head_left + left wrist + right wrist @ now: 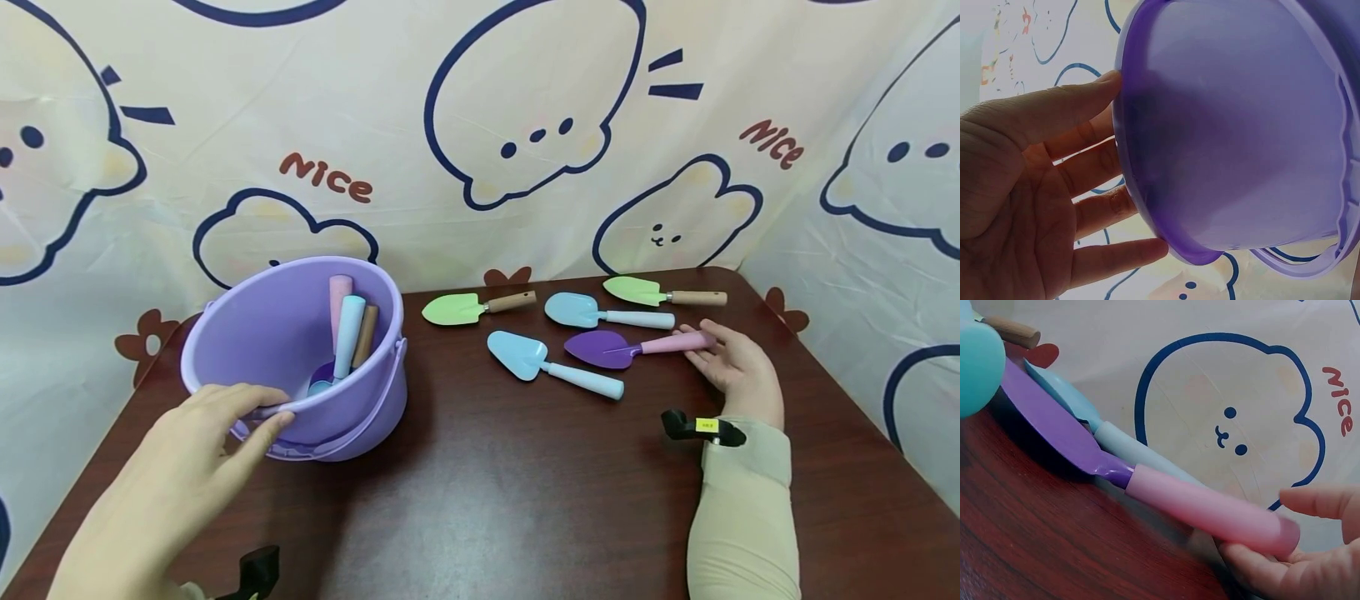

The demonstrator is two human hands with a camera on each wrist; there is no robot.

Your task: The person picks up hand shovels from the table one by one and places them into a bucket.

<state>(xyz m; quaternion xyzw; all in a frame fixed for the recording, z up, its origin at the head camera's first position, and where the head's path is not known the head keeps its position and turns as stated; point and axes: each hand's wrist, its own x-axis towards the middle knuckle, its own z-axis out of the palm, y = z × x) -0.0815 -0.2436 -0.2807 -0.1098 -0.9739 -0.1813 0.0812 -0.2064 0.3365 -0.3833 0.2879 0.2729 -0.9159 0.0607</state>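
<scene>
On the left, a purple bucket (pixel 292 275) tilts toward the person, and my left hand (pixel 191 454) pinches its near rim between thumb and fingers. Pink (pixel 340 308), light blue (pixel 348 337) and wooden (pixel 365 337) handles stand inside it, their lower ends partly hidden. At the right, my right hand (pixel 738 371) is around the end of the pink handle (pixel 1210 509) of a purple trowel (pixel 602 349). Its fingers lie under the handle end, while a gap shows above the handle in the right wrist view.
Beside the purple trowel lie a pointed light blue trowel (pixel 519 355) and a rounded light blue one (pixel 573 309). Two green trowels with wooden handles, one left (pixel 453 309) and one right (pixel 633 289), lie farther back. A printed curtain (pixel 405 108) hangs behind the dark table (pixel 480 500).
</scene>
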